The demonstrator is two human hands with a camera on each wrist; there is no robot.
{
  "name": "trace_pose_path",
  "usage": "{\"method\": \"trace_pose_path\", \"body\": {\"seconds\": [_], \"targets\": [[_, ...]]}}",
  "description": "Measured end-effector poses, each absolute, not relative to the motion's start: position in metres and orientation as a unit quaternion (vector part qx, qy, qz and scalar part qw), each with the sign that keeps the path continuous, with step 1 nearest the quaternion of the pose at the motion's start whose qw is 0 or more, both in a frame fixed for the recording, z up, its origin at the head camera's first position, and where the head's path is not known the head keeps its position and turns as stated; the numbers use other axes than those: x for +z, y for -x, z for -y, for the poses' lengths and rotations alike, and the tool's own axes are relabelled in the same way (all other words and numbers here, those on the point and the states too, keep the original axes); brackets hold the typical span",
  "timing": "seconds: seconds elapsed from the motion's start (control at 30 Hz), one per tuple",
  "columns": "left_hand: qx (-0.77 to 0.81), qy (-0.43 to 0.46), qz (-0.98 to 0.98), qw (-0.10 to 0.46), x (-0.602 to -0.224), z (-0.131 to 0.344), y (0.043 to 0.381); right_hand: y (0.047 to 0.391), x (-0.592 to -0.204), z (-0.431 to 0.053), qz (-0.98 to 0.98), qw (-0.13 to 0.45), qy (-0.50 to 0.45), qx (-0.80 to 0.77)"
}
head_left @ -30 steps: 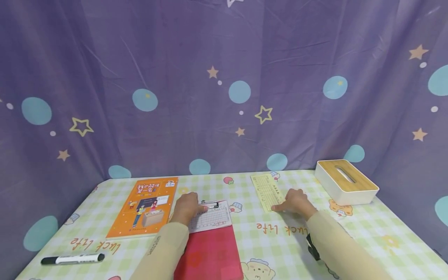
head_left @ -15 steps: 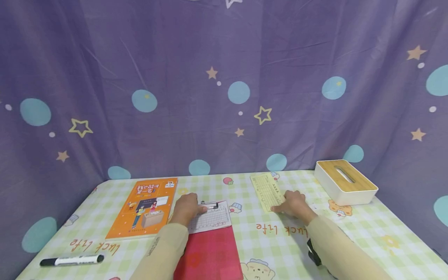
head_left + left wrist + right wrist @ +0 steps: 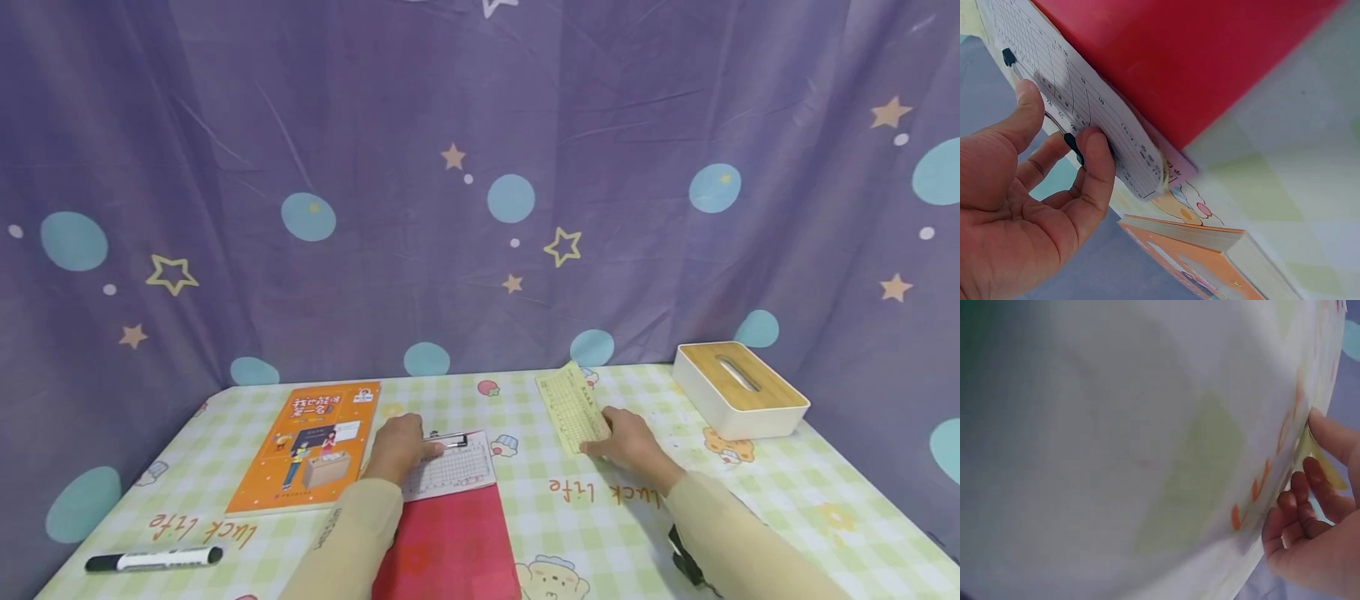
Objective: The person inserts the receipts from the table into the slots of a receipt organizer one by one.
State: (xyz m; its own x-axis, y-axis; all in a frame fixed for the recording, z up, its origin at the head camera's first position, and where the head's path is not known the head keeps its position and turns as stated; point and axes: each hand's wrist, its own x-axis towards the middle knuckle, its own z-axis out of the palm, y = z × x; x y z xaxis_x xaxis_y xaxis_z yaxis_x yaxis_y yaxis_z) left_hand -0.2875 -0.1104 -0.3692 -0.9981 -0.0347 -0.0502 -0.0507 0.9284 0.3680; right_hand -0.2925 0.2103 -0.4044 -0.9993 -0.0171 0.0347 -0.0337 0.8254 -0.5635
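In the head view a red clipboard [image 3: 453,542] lies at the front middle, with a white printed form pad [image 3: 452,473] askew across its top. My left hand [image 3: 397,446] is at the metal clip [image 3: 459,441], whose black end caps [image 3: 1009,57] show in the left wrist view. There the thumb bears on the clip and the index finger bends against the pad's edge. To the right, my right hand [image 3: 632,442] pinches the near right edge of a yellow printed form sheet [image 3: 572,410] between thumb and fingers. The sheet [image 3: 1330,467] bends up in the right wrist view.
An orange book [image 3: 311,446] lies left of the clipboard. A black-and-white marker [image 3: 153,558] is at the front left. A white tissue box with a wooden lid [image 3: 738,392] stands at the back right. The checked tablecloth [image 3: 600,542] meets a purple curtain [image 3: 480,283] behind.
The right hand's fingers have drawn in on the yellow sheet, whose far and right edges now lift and bend. The left hand keeps its place on the clip.
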Motion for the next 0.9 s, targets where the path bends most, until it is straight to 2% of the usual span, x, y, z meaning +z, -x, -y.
{"method": "trace_pose_path", "body": {"seconds": [0.2, 0.5, 0.9], "targets": [[0.190, 0.020, -0.981, 0.015, -0.369, 0.110, 0.287, 0.289, -0.405, -0.205, 0.945, 0.065, -0.041, 0.319], [0.184, 0.020, -0.982, 0.019, -0.371, 0.111, 0.289, 0.287, -0.394, -0.211, 0.920, 0.108, -0.039, 0.374], [0.187, 0.019, -0.982, 0.019, -0.371, 0.111, 0.289, 0.275, -0.365, -0.220, 0.884, 0.130, -0.061, 0.446]]}}
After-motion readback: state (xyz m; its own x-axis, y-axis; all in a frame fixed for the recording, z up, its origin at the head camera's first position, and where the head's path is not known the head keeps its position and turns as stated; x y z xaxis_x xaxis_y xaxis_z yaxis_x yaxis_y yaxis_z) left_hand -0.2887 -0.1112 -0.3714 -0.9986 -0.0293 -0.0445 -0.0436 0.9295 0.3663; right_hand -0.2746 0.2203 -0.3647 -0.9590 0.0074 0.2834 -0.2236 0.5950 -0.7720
